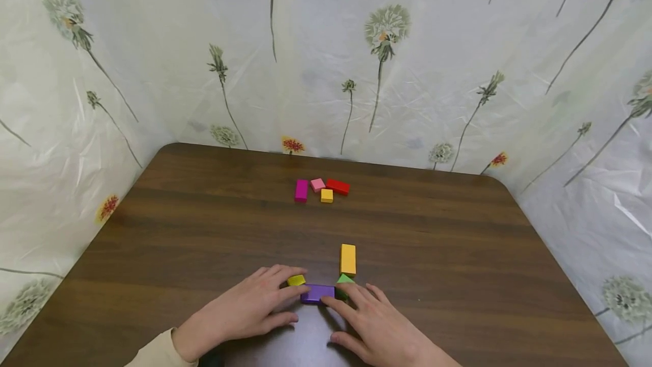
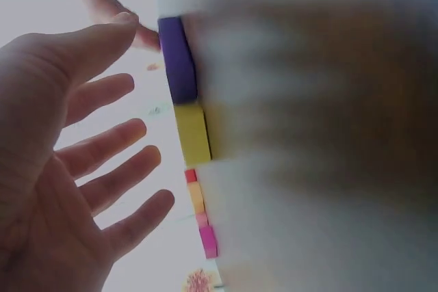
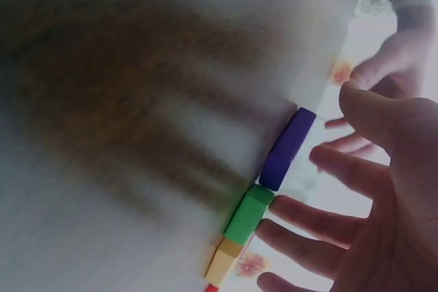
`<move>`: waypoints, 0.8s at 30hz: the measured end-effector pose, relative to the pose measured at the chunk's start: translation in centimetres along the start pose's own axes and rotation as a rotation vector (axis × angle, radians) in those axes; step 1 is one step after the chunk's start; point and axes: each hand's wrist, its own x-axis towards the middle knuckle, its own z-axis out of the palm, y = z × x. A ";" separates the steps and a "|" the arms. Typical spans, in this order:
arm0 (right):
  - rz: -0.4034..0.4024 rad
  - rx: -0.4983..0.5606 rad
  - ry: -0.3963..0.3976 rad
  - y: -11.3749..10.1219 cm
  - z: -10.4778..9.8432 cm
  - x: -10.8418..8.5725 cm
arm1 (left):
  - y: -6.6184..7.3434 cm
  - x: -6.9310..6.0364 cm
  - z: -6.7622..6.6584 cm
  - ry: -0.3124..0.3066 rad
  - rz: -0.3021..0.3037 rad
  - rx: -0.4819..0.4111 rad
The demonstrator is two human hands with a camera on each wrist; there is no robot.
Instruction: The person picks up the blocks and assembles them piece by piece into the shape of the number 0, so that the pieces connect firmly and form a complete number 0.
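A purple block [image 1: 320,293] lies lengthwise at the near part of the table, between the two hands. My left hand [image 1: 252,306] reaches in from the left, fingers extended over the purple block's left end and beside a small yellow block [image 1: 296,280]. From the right, my right hand [image 1: 384,324] spreads its fingers over a green block [image 1: 344,279], which they partly cover, and the purple block's right end. Both thumbs stand apart from the blocks. Just behind the green block lies a yellow-orange block [image 1: 348,259], pointing away. Whether the fingertips press the blocks I cannot tell.
Farther back on the brown wooden table [image 1: 219,214] sit a magenta block [image 1: 301,191], a pink block [image 1: 318,185], a red block [image 1: 338,187] and a small yellow-orange block [image 1: 327,196]. A flower-patterned sheet [image 1: 305,72] hangs behind the table and along its sides.
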 end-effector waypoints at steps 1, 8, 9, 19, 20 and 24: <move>-0.007 -0.003 0.010 0.0 0.0 0.0 | -0.2 0.1 -0.2 0.006 -0.012 -0.019; 0.007 -0.020 -0.015 -0.1 0.0 0.0 | -2.6 0.9 -2.0 0.050 -0.123 -0.170; 0.010 -0.020 -0.017 -0.1 0.0 0.0 | -3.0 1.1 -2.2 0.066 -0.132 -0.170; -0.028 -0.043 0.029 -0.2 0.4 0.0 | -7.5 3.7 -2.9 0.066 -0.302 -0.148; -0.030 -0.044 0.032 -0.1 0.4 -0.1 | -7.9 4.1 -3.0 0.056 -0.324 -0.155; -0.027 -0.051 0.040 0.1 0.3 -0.2 | -9.3 5.9 -3.0 0.028 -0.372 -0.166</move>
